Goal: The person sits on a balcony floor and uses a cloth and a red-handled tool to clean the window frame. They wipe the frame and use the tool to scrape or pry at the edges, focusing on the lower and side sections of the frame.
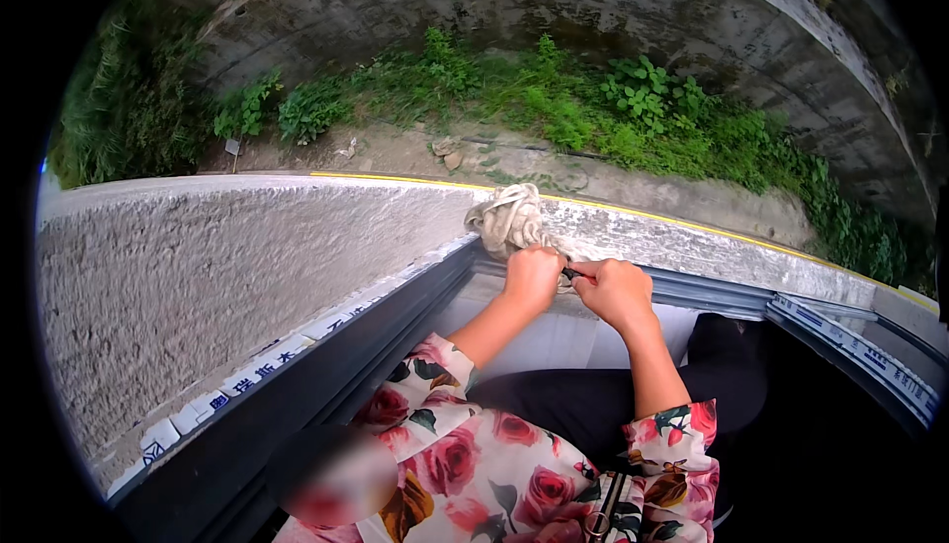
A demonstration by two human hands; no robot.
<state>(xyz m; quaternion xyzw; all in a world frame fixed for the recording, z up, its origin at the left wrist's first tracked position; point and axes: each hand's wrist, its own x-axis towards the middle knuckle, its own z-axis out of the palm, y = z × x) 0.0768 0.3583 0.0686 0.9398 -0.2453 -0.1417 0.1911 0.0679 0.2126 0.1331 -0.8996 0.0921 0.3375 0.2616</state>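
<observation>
A dirty, bunched beige cloth lies over the inside corner of the dark window frame, reaching the outer sill. My left hand is closed on the cloth near its lower end. Beside it, my right hand pinches a small dark handle-like piece between thumb and fingers. That piece points toward my left fist, and what it belongs to is hidden by the hands and cloth. The two hands are close together, just above the bottom rail of the frame.
A rough grey wall runs along the left. Past the whitish outer ledge with its yellow edge strip, the ground drops to plants and a concrete wall. My dark-trousered leg is bent by pale tiles.
</observation>
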